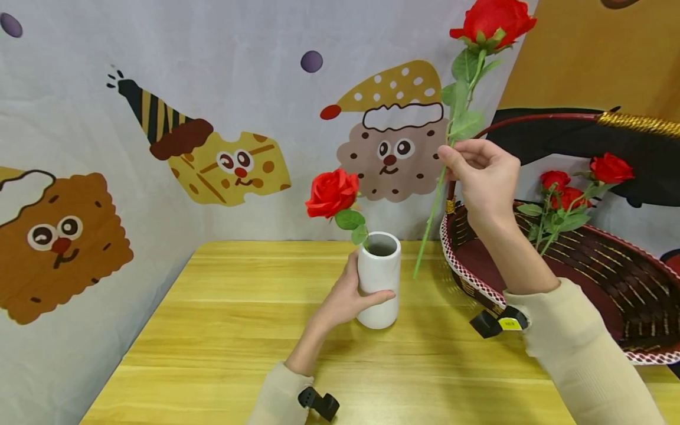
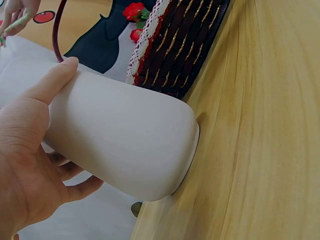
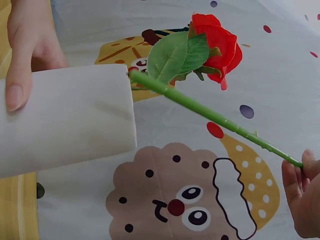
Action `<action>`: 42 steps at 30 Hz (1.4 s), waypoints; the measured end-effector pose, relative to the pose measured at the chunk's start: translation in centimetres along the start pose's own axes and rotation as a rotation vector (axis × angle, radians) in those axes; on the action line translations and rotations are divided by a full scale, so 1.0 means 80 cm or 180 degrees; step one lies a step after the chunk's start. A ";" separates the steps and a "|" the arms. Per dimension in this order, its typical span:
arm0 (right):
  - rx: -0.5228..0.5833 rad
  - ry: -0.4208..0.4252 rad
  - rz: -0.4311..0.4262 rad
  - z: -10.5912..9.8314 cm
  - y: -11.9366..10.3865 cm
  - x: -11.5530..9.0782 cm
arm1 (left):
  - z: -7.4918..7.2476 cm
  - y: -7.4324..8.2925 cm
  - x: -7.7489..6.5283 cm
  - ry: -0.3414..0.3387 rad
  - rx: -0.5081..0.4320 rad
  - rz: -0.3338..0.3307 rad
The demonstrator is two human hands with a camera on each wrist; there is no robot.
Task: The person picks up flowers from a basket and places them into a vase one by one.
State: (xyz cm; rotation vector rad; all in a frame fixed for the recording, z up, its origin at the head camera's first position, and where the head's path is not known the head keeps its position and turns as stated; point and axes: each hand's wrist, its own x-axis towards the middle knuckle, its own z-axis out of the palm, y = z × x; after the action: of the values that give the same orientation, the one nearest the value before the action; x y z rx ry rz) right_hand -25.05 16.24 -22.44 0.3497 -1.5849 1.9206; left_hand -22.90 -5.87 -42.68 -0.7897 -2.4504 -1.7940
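The left hand (image 1: pixel 342 301) grips the white vase (image 1: pixel 379 289) round its body, thumb across the front, fingers behind. The right hand (image 1: pixel 486 180) pinches a long-stemmed rose (image 1: pixel 432 224) between thumb and fingertips, above and to the right of the vase, bloom up and the lower stem slanting down toward it. In the head view the stem's lower end shows just to the right of the vase; in the right wrist view it appears close by the rim. Whether it touches there I cannot tell.

For setting that stem in neatly, the left grip looks well placed: keeping it firm should stop the vase tipping if the stem knocks the rim. The pinch is high, so the free end may swing; bringing it over the mouth first, then straightening the stem, should help. A slow descent along the right side would spare the first rose (image 1: pixel 332 193), which stands in the vase and leans out to its left.

The vase stands upright on the table (image 1: pixel 228 330). Right of it sits the woven basket (image 1: pixel 632 248), with more roses (image 1: pixel 611 168) in it. Behind the vase hangs a printed cloth (image 1: pixel 255 59).
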 end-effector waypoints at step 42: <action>-0.0138 -0.0021 -0.0207 0.040 0.026 -0.008 | -0.001 0.000 0.001 0.0007 0.0082 -0.0006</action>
State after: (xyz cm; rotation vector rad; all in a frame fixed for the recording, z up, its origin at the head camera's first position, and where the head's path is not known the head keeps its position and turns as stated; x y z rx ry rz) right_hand -26.37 12.78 -23.68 0.3849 -1.5974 1.8352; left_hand -22.99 -5.89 -42.66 -0.7836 -2.4682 -1.7593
